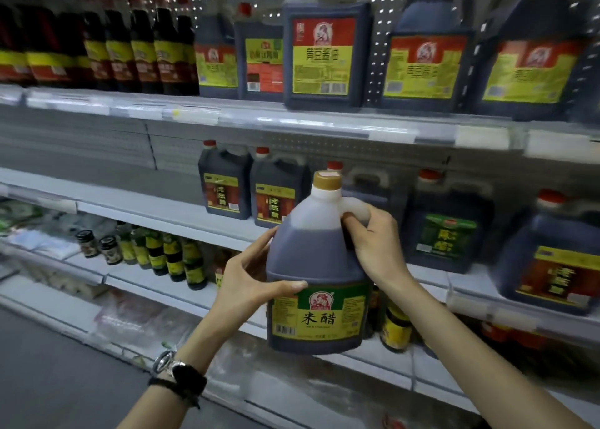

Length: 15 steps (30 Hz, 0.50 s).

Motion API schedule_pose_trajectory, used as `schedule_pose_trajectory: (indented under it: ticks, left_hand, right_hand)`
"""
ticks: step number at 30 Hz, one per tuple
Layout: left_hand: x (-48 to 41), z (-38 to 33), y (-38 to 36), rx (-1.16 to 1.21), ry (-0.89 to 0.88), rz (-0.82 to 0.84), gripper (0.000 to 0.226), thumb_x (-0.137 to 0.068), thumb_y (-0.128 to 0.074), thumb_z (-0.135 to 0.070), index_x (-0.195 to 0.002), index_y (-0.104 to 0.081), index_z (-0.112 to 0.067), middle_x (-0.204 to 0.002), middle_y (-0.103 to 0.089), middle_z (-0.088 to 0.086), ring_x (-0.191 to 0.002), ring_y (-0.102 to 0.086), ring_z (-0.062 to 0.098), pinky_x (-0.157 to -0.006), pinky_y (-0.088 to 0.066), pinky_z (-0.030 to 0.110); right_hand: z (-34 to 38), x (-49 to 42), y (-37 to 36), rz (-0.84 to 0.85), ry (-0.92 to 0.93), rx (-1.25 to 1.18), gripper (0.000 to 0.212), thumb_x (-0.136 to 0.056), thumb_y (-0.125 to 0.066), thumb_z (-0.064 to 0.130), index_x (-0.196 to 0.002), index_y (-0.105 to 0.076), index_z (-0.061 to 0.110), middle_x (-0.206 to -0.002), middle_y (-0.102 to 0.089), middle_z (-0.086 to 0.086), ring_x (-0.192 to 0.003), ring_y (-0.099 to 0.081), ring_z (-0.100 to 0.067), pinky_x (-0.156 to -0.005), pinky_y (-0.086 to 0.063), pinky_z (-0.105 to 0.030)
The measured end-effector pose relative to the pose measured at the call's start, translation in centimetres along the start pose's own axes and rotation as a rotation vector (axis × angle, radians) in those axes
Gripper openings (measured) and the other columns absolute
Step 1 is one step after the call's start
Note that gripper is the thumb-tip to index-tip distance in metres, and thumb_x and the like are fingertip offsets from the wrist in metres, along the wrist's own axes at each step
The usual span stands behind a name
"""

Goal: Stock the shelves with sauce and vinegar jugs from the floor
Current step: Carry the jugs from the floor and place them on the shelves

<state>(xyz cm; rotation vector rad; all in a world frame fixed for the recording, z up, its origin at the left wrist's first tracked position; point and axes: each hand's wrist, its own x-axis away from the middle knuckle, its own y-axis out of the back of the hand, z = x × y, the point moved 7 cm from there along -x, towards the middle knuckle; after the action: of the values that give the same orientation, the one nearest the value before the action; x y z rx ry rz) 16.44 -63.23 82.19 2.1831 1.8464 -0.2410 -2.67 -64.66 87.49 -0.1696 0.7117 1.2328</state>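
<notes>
Closest thing is the left wrist, with a metal watch (168,363) and a black band stacked right next to it. Both bare forearms reach up to one big vinegar jug (318,266), held in the air in front of the shelving and not sitting on any shelf.

The left hand (250,276) grips the jug's body, thumb laid across the front at the top edge of the label and fingers wrapped on the left side. The right hand (373,243) has its fingers curled round the moulded handle up by the shoulder.

The jug is cloudy, squarish plastic with rounded corners and a tan screw cap (327,180). The dark liquid stops below the neck, so the top looks milky white. It has a glossy yellow and green label (319,315) with a red badge.

Behind it, the white metal middle shelf (136,206) holds more dark jugs with red caps (224,188), plus one with a green label (446,230) off to the right. The top shelf has bigger boxy jugs (324,55) with red and yellow labels against a perforated back panel (380,38), and slim dark bottles (143,48) on the left. Lower down is a row of small glass bottles (172,256) with yellow labels.
</notes>
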Motion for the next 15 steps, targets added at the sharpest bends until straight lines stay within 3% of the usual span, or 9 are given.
schedule_pose_trajectory:
  ticks: [5, 8, 11, 15]
  left_hand:
    - [-4.7, 2.6, 2.8, 0.011, 0.029, -0.02, 0.075, -0.055, -0.082, -0.008, -0.114, -0.051, -0.042, -0.1, -0.068, -0.029, -0.099, -0.064, -0.005, -0.07, -0.053, 0.015]
    - [-7.1, 4.1, 4.8, 0.006, 0.034, -0.024, 0.075, -0.06, -0.081, 0.0, -0.113, -0.051, -0.043, -0.095, -0.068, -0.031, -0.094, -0.065, -0.006, -0.065, -0.054, 0.017]
    - [-9.7, 5.6, 7.3, 0.011, 0.044, -0.016, 0.075, -0.056, -0.083, -0.009, -0.114, -0.051, -0.044, -0.098, -0.069, -0.028, -0.097, -0.065, -0.003, -0.07, -0.054, 0.017]
    - [-13.5, 7.8, 11.2, 0.035, 0.057, 0.042, 0.083, -0.048, -0.093, -0.02, -0.117, -0.053, -0.043, -0.107, -0.069, -0.022, -0.104, -0.065, 0.005, -0.076, -0.055, 0.022]
  right_hand:
    - [-2.6, -4.1, -4.5, 0.04, -0.014, -0.042, 0.018, -0.091, -0.052, 0.002, -0.095, -0.068, 0.009, -0.09, -0.068, 0.001, -0.081, -0.061, -0.001, -0.071, -0.046, -0.014]
    - [-3.8, -6.2, -7.3, 0.072, -0.025, -0.045, 0.024, -0.091, -0.052, 0.003, -0.09, -0.066, 0.022, -0.086, -0.066, 0.012, -0.082, -0.061, 0.003, -0.073, -0.047, -0.017]
    - [-4.6, -8.0, -10.3, 0.065, -0.037, -0.039, 0.03, -0.091, -0.053, 0.004, -0.084, -0.063, 0.031, -0.085, -0.066, 0.017, -0.081, -0.061, 0.004, -0.073, -0.048, -0.016]
    - [-5.6, -10.3, -14.3, 0.006, -0.046, 0.012, 0.02, -0.09, -0.053, 0.003, -0.098, -0.069, 0.013, -0.091, -0.068, 0.006, -0.083, -0.061, 0.0, -0.073, -0.046, -0.013]
